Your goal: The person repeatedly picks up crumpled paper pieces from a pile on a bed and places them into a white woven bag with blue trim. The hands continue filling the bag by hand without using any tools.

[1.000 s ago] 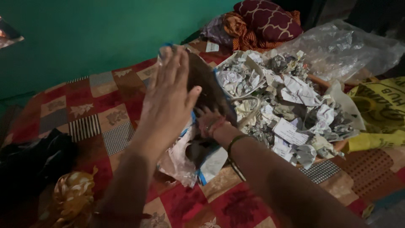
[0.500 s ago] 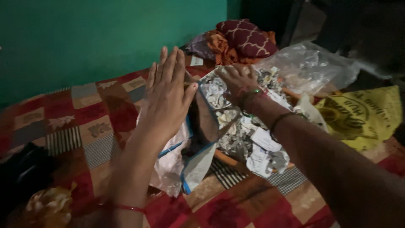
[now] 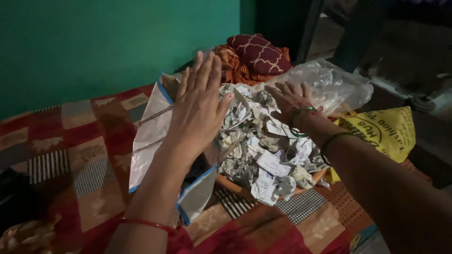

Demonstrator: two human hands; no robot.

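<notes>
Your left hand (image 3: 197, 106) flat, fingers spread wide, against the bag (image 3: 153, 134) mouth. Right hand (image 3: 289, 99) open, palm down on crumpled papers (image 3: 259, 141), gripping nothing.

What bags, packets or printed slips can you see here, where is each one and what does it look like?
Paper bag: white with blue edging, open under the left hand.
Clear plastic bag: crinkled, behind the pile, beyond the right hand.
Yellow bag: dark print, flat at right.
White printed slips: small, rectangular, among crumpled papers.
</notes>
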